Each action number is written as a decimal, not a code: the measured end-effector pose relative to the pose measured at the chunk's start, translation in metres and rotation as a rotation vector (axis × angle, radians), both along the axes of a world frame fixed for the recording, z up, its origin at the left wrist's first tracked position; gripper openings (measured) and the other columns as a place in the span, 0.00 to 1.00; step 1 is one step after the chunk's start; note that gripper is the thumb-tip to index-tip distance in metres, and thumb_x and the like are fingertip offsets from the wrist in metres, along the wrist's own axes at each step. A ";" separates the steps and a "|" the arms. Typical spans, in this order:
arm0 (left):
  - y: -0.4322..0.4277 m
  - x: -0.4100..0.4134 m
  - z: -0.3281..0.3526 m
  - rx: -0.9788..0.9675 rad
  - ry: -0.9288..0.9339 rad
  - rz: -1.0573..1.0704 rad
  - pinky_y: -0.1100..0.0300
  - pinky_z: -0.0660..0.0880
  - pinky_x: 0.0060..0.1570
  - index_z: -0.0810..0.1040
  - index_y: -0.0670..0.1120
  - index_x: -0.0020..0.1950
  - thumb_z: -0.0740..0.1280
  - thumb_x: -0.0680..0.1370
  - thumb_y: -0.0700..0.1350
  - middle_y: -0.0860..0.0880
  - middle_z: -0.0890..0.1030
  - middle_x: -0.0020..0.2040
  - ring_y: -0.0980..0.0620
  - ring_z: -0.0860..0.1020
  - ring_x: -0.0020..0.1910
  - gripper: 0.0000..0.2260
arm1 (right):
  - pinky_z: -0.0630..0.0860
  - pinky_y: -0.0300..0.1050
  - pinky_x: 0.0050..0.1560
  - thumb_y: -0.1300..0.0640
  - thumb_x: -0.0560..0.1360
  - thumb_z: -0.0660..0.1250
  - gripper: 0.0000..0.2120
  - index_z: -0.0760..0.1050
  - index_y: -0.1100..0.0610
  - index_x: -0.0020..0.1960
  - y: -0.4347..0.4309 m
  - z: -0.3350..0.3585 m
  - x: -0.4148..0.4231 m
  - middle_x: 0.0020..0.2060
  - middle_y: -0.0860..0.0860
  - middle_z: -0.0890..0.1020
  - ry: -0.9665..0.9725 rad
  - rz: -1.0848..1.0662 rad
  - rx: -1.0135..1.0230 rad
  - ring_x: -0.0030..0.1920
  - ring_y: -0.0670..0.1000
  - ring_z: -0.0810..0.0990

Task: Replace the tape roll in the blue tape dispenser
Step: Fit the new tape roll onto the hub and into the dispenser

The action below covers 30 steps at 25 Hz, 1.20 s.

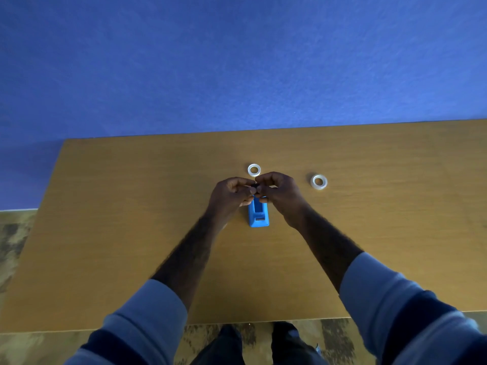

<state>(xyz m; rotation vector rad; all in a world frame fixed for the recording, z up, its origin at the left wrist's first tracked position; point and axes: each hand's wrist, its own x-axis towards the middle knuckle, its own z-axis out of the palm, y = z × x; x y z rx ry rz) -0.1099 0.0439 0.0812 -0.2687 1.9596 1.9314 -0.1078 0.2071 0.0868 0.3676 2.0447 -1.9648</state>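
Observation:
The blue tape dispenser [258,215] stands on the wooden table [131,206], its cutter end toward me. Just above its far end, my left hand [232,192] and my right hand [279,192] meet, fingertips pinched together on a small dark piece [255,187], probably the dispenser's spool core; most of it is hidden by my fingers. A thin clear tape ring [254,170] lies flat just beyond my hands. A thicker clear tape roll [319,182] lies to the right of my right hand.
A blue wall rises right behind the table's far edge. The table's left edge runs diagonally at the left, with patterned floor beyond it. My legs show below the near edge.

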 end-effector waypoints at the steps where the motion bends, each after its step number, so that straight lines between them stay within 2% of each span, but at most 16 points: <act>1: 0.001 -0.001 -0.001 -0.001 0.004 0.000 0.50 0.83 0.54 0.85 0.45 0.52 0.73 0.77 0.37 0.40 0.87 0.48 0.46 0.85 0.49 0.05 | 0.80 0.40 0.39 0.64 0.77 0.70 0.08 0.80 0.64 0.56 0.001 -0.001 -0.002 0.44 0.56 0.83 -0.003 -0.002 0.012 0.40 0.50 0.83; 4: 0.002 -0.004 -0.003 -0.017 -0.003 0.013 0.45 0.82 0.58 0.85 0.45 0.53 0.73 0.77 0.36 0.36 0.86 0.53 0.43 0.84 0.52 0.07 | 0.80 0.42 0.38 0.57 0.77 0.72 0.06 0.82 0.60 0.51 0.015 -0.007 -0.016 0.43 0.53 0.85 0.007 -0.085 0.174 0.39 0.50 0.84; 6: 0.001 -0.007 -0.003 -0.016 -0.013 0.026 0.46 0.82 0.59 0.85 0.46 0.52 0.73 0.77 0.36 0.37 0.86 0.52 0.45 0.84 0.50 0.07 | 0.76 0.40 0.39 0.56 0.78 0.71 0.06 0.82 0.58 0.52 0.036 -0.013 -0.026 0.46 0.51 0.85 0.050 -0.115 0.469 0.43 0.50 0.83; 8: -0.002 -0.009 -0.003 -0.017 -0.021 0.028 0.49 0.83 0.57 0.84 0.47 0.50 0.73 0.77 0.36 0.40 0.86 0.50 0.46 0.84 0.49 0.07 | 0.75 0.42 0.45 0.56 0.78 0.70 0.10 0.82 0.58 0.57 0.063 -0.022 -0.032 0.54 0.55 0.83 0.076 -0.050 0.868 0.51 0.53 0.80; 10: -0.004 -0.009 -0.001 -0.016 -0.026 0.021 0.53 0.83 0.54 0.84 0.47 0.50 0.72 0.77 0.36 0.41 0.86 0.49 0.47 0.84 0.48 0.07 | 0.77 0.52 0.55 0.54 0.78 0.69 0.15 0.78 0.59 0.63 0.087 -0.030 -0.034 0.61 0.59 0.77 0.010 0.037 1.145 0.59 0.58 0.76; 12: -0.006 -0.009 0.000 -0.013 -0.033 0.018 0.54 0.83 0.54 0.84 0.46 0.51 0.72 0.78 0.35 0.41 0.86 0.49 0.48 0.84 0.48 0.07 | 0.78 0.60 0.58 0.53 0.78 0.70 0.19 0.75 0.59 0.66 0.100 -0.033 -0.033 0.63 0.60 0.74 -0.100 0.091 1.237 0.62 0.61 0.72; 14: -0.007 -0.008 0.000 -0.025 -0.043 0.018 0.52 0.83 0.56 0.83 0.42 0.55 0.72 0.78 0.35 0.38 0.86 0.51 0.47 0.83 0.49 0.07 | 0.79 0.60 0.56 0.53 0.77 0.71 0.20 0.74 0.58 0.67 0.106 -0.034 -0.033 0.64 0.60 0.72 -0.158 0.134 1.209 0.63 0.62 0.73; 18: -0.007 -0.007 -0.002 -0.047 -0.057 0.019 0.57 0.84 0.51 0.81 0.35 0.61 0.72 0.77 0.34 0.36 0.85 0.54 0.46 0.84 0.50 0.13 | 0.82 0.57 0.51 0.58 0.78 0.70 0.20 0.72 0.59 0.68 0.105 -0.037 -0.030 0.63 0.61 0.73 -0.150 0.142 1.180 0.59 0.62 0.76; 22: -0.006 -0.006 -0.002 -0.036 -0.065 0.016 0.55 0.83 0.54 0.81 0.37 0.60 0.72 0.78 0.34 0.37 0.85 0.53 0.46 0.84 0.50 0.11 | 0.82 0.57 0.51 0.59 0.76 0.72 0.21 0.72 0.58 0.66 0.104 -0.038 -0.026 0.62 0.61 0.75 -0.126 0.139 1.134 0.59 0.62 0.77; 26: -0.005 -0.005 -0.003 -0.015 -0.064 0.011 0.55 0.83 0.53 0.82 0.39 0.58 0.73 0.77 0.34 0.38 0.86 0.53 0.47 0.84 0.49 0.10 | 0.82 0.54 0.50 0.55 0.75 0.71 0.21 0.76 0.54 0.67 0.094 -0.030 -0.022 0.62 0.59 0.77 -0.109 0.062 0.924 0.53 0.58 0.79; 30: -0.006 -0.003 -0.003 -0.019 -0.058 0.010 0.55 0.84 0.53 0.83 0.43 0.56 0.74 0.77 0.36 0.41 0.87 0.51 0.48 0.85 0.50 0.09 | 0.82 0.52 0.53 0.57 0.74 0.72 0.20 0.79 0.51 0.66 0.072 -0.010 -0.013 0.60 0.54 0.82 -0.031 0.050 0.689 0.54 0.53 0.82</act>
